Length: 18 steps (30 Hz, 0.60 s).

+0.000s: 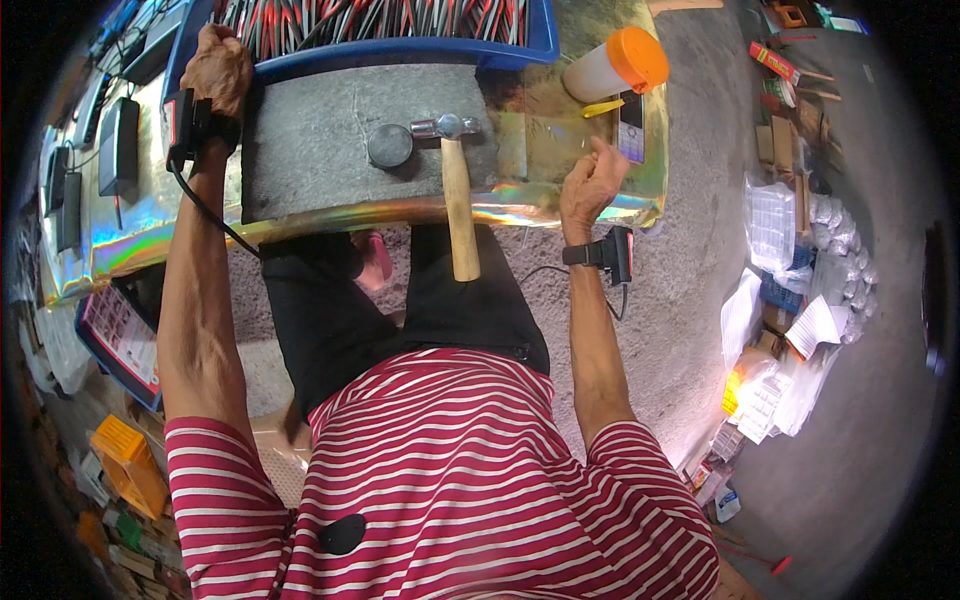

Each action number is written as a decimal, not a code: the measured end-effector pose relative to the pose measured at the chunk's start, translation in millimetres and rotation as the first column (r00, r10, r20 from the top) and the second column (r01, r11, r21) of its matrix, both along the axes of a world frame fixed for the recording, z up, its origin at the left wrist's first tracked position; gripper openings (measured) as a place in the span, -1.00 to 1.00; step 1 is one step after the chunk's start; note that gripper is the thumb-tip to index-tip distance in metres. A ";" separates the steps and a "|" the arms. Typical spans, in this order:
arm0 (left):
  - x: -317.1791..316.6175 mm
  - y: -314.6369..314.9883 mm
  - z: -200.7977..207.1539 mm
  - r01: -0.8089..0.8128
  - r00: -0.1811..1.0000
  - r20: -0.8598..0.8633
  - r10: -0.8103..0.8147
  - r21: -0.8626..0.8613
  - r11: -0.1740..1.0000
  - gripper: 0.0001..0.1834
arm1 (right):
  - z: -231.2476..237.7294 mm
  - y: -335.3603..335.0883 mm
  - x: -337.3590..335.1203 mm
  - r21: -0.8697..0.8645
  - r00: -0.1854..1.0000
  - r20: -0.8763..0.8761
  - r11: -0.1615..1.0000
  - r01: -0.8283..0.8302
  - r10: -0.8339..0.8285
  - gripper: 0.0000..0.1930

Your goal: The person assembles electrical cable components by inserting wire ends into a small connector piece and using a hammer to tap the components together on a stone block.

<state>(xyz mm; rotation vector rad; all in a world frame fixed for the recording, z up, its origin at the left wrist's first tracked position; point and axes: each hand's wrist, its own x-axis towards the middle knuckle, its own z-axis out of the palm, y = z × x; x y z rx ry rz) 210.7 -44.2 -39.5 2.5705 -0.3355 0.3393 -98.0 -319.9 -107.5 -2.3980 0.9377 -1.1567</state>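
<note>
My left hand [217, 70] is curled closed over the near left corner of a blue plastic tray [400, 50]. What its fingers hold, if anything, is hidden. Many thin red, black and grey sticks [370, 20] fill the tray. My right hand [593, 185] hovers by the table's right front edge, fingers loosely bent and apart, with nothing visible in them. Beside it lies a phone-like device [631, 128] with a purple face. Between my hands, a hammer [457, 190] with a wooden handle rests on a grey slab [320, 150], its handle overhanging the edge. A round dark metal disc [390, 146] sits beside the hammer's head.
A jar with an orange lid [638, 58] stands at the back right, a yellow strip [602, 108] near it. Dark boxes [119, 147] with cables occupy the table's left. Papers and plastic packs [770, 225] are heaped on the right floor; an orange crate [130, 465] is lower left.
</note>
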 end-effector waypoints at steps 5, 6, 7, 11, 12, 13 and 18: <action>2.8 -1.4 -0.1 -0.031 0.999 0.037 0.031 -0.005 1.000 -0.74 | -1.6 0.1 0.5 -0.037 1.000 -0.030 0.999 -0.006 0.005 -0.74; 1.5 -1.9 0.3 -0.031 0.999 0.036 0.031 -0.005 0.999 -0.74 | -2.1 0.1 -0.2 -0.029 0.999 -0.041 1.000 -0.007 0.006 -0.74; -0.3 -1.8 0.8 -0.019 0.999 0.040 0.020 -0.008 1.000 -0.74 | -2.4 0.3 -0.7 -0.020 0.999 -0.053 1.000 -0.009 0.008 -0.74; -2.7 -1.0 2.2 0.002 0.999 0.039 -0.002 -0.002 1.000 -0.75 | -0.8 2.0 -0.1 -0.093 0.996 -0.071 0.994 -0.052 0.045 -0.72; -3.8 -1.4 3.8 0.000 0.999 0.039 0.000 -0.001 1.000 -0.75 | -1.1 2.1 -0.1 -0.121 0.997 -0.064 0.991 -0.056 0.049 -0.72; -5.3 -2.6 5.7 -0.001 0.999 0.041 0.001 0.003 1.000 -0.75 | -1.2 2.4 0.0 -0.150 0.997 -0.056 0.987 -0.060 0.052 -0.71; -2.0 -2.4 2.7 -0.034 0.998 0.061 0.034 0.008 0.999 -0.75 | 2.2 3.8 0.9 -0.151 0.992 -0.095 0.984 -0.098 0.084 -0.71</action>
